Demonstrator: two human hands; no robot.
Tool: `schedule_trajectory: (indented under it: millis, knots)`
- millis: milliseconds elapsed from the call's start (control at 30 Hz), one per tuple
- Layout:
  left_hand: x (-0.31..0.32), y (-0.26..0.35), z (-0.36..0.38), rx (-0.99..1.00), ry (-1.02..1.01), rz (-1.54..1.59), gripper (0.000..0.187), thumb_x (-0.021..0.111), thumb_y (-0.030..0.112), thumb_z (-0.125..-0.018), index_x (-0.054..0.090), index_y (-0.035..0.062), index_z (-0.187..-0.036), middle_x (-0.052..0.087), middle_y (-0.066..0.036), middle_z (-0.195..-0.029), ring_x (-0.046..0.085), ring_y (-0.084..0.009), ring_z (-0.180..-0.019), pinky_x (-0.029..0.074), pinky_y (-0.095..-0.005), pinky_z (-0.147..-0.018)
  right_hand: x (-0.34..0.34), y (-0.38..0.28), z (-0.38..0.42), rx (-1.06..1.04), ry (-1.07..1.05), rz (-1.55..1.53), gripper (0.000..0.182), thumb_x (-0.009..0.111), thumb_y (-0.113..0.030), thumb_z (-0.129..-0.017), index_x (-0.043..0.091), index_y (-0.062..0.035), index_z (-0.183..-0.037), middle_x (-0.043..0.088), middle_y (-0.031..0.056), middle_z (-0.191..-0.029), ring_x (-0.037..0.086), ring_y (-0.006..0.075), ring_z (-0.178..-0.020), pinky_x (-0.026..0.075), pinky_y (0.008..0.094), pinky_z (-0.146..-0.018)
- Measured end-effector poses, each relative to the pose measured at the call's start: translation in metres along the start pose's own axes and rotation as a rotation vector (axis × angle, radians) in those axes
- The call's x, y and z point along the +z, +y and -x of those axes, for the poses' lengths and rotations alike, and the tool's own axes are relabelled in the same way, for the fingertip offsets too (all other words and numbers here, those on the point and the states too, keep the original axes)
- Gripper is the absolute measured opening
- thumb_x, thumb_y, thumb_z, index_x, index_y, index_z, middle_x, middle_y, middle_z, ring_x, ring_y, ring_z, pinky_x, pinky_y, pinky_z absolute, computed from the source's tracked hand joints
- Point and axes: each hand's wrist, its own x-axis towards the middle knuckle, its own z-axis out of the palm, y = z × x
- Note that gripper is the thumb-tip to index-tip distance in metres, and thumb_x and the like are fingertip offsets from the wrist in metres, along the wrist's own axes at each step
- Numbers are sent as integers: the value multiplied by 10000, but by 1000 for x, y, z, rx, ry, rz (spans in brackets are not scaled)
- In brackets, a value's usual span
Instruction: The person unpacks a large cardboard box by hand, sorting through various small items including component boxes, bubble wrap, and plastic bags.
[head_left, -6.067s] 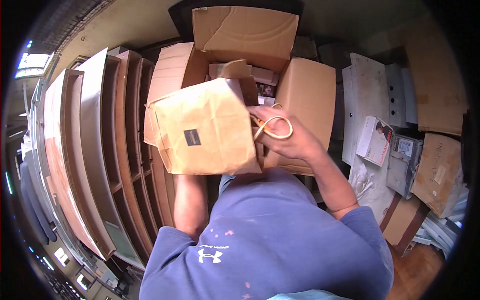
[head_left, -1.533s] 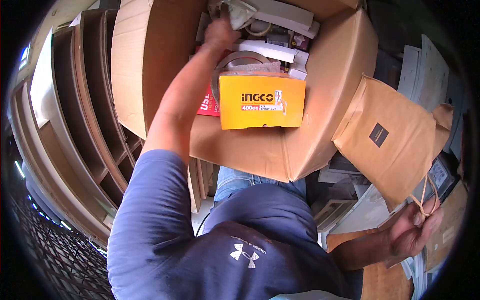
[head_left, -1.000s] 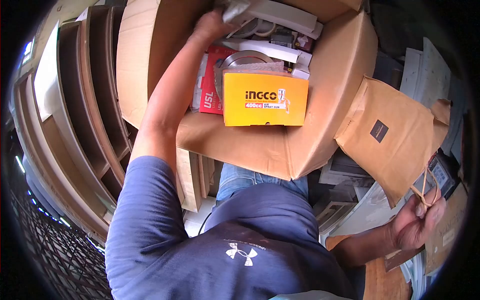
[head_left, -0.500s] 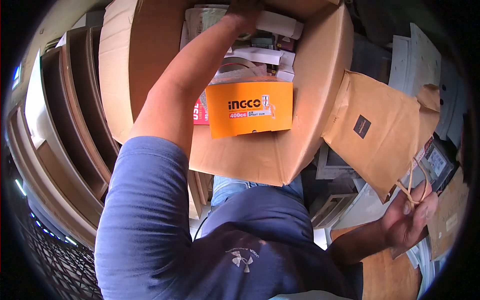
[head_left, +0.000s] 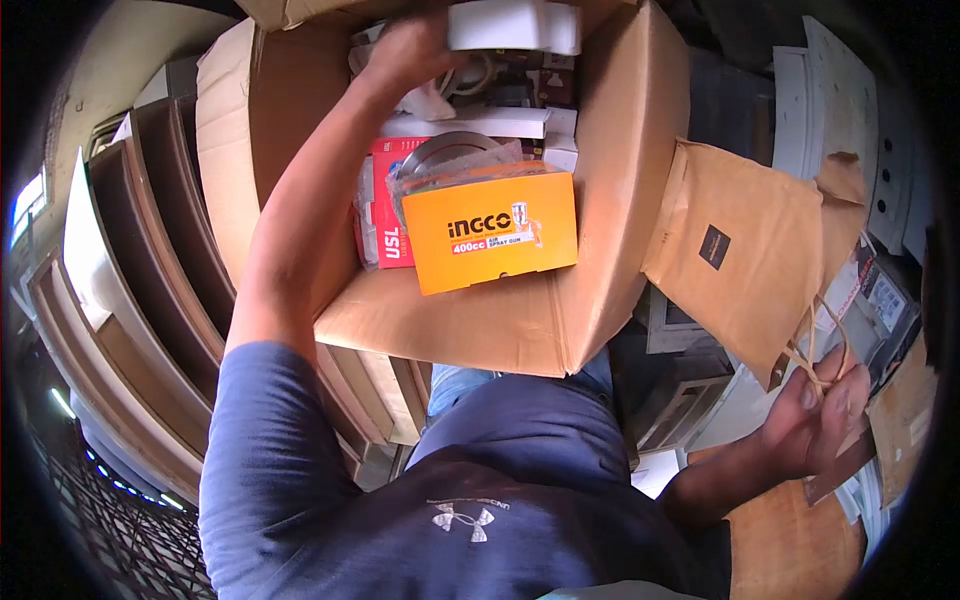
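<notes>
My left hand [head_left: 412, 50] is in the far part of a large cardboard box [head_left: 470, 325], blurred, with its fingers closed on the end of a long white box [head_left: 505, 25]. Below it lie a roll of tape [head_left: 472, 75], a red USL box [head_left: 393, 205] and a grey ring-shaped item [head_left: 450, 150] partly under bubble wrap. An orange Ingco spray gun box [head_left: 492, 228] sits nearest to me, tilted. On the right, my right hand [head_left: 818, 415] is closed around the cord handles [head_left: 815, 345] of a brown paper bag [head_left: 745, 255] with a dark label.
Brown-edged panels [head_left: 150, 230] stand upright on the left, close to my left arm. White panels [head_left: 800, 110] lean at the upper right. Below the paper bag are frames [head_left: 685, 395] and a wooden surface [head_left: 790, 540]. A black mesh [head_left: 110, 530] shows at lower left.
My left hand has moved left with the white box, uncovering more of the red box and the ring-shaped item. My right hand keeps hold of the bag's handles.
</notes>
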Motion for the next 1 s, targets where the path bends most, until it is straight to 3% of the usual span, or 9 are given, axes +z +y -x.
schedule_trajectory:
  millis: [33, 100, 167, 233, 300, 467, 667, 800, 1000]
  knots:
    - [-15, 2, 13, -24, 57, 26, 533, 785, 331, -740, 638, 17, -1145, 693, -253, -1010, 674, -423, -945, 539, -483, -851, -4, 2, -1, 2, 8, -4, 272, 532, -164, -883, 385, -37, -693, 348, 88, -717, 383, 172, -728, 342, 325, -686]
    - [-10, -13, 27, -24, 93, -52, 585, 802, 254, -691, 594, 86, -1211, 681, -187, -1044, 642, -434, -979, 537, -495, -850, -8, 7, -6, 155, -122, -332, 285, 497, -192, -894, 385, -30, -689, 338, 80, -721, 379, 187, -736, 347, 363, -727]
    - [-12, -16, 48, 123, 229, 128, 639, 795, 97, -635, 584, 82, -1238, 645, -166, -1159, 588, -392, -1120, 474, -463, -974, 8, 2, -6, 114, -41, -240, 289, 504, -193, -890, 385, -28, -686, 346, 80, -720, 390, 189, -747, 342, 362, -739]
    - [-12, -15, 66, 223, 384, 176, 625, 820, 121, -653, 586, 74, -1231, 649, -145, -1173, 594, -368, -1131, 466, -458, -990, 8, 6, -5, 75, 45, -145, 294, 511, -195, -887, 385, -26, -683, 354, 79, -719, 401, 192, -759, 337, 361, -751]
    - [-13, -12, 90, 283, 477, 214, 612, 850, 163, -658, 592, 71, -1205, 647, -131, -1198, 598, -348, -1152, 450, -464, -1016, -9, 16, -1, 38, -105, -141, 280, 558, -187, -868, 415, -17, -699, 407, 102, -710, 422, 197, -746, 339, 356, -730]
    - [-2, -11, 142, 247, 327, 112, 544, 834, 166, -663, 594, 105, -1148, 630, -93, -1249, 533, -327, -1274, 352, -547, -1119, -8, 24, -2, 112, -236, -282, 271, 595, -190, -863, 454, -2, -728, 473, 130, -705, 425, 183, -691, 349, 346, -677]
    - [3, -10, 152, 193, 309, 192, 519, 816, 149, -692, 599, 76, -1158, 621, -106, -1254, 520, -344, -1277, 361, -518, -1120, -7, 22, -1, 101, -247, -324, 262, 593, -182, -877, 460, -6, -735, 475, 112, -702, 421, 161, -679, 370, 308, -669]
    - [0, -3, 146, 188, 284, 158, 552, 818, 141, -655, 595, 78, -1156, 618, -114, -1242, 527, -345, -1249, 375, -507, -1100, -7, 19, -2, 152, -257, -380, 247, 586, -167, -875, 458, -16, -729, 469, 96, -698, 424, 153, -685, 377, 305, -676]
    - [-4, 10, 135, 183, 251, 99, 533, 751, 45, -657, 587, 80, -1163, 608, -117, -1205, 533, -351, -1185, 397, -493, -1056, -7, 23, 2, 132, -248, -327, 239, 578, -157, -879, 451, -22, -727, 472, 97, -699, 427, 149, -693, 394, 309, -691]
